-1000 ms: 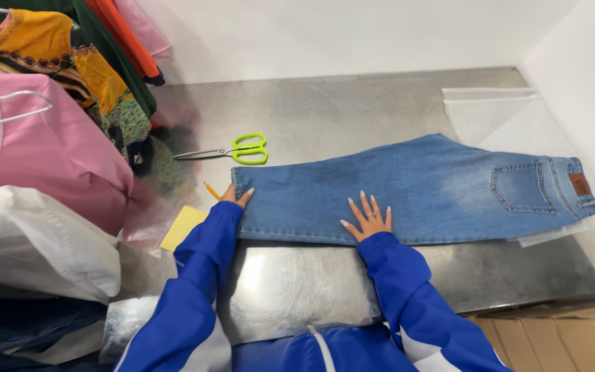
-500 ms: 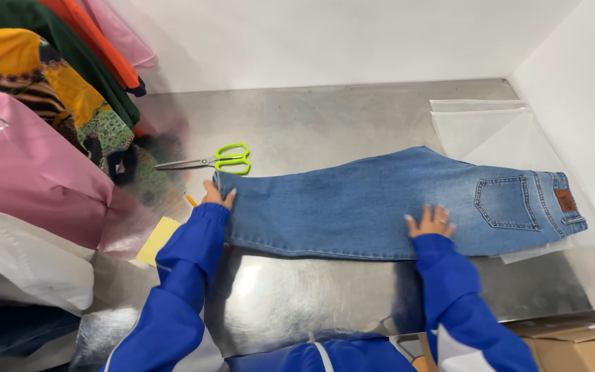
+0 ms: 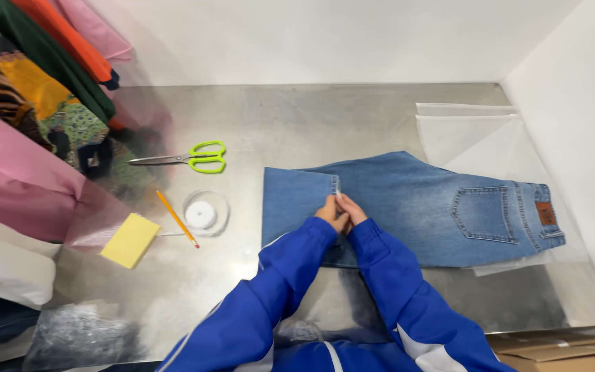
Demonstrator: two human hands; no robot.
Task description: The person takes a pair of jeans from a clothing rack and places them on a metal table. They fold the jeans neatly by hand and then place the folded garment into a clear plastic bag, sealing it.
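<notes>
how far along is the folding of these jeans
Done: the jeans lie flat on the metal table, with the leg end doubled over onto itself. In hand: left hand and right hand meet at the folded hem, pinching its edge. Left: the waist end with the pocket is unfolded, partly on clear plastic bags.

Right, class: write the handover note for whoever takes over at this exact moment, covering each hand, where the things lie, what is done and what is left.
Left hand and right hand: together on the jeans, pinching the hem of the folded-over leg end.
Jeans lie flat on the metal table, waistband to the right, partly over clear plastic bags.
Done: leg end folded over once.
Left: the waist half is not yet folded; jeans not bagged.
Scissors, pencil, tape roll and yellow pad lie to the left, untouched.
</notes>
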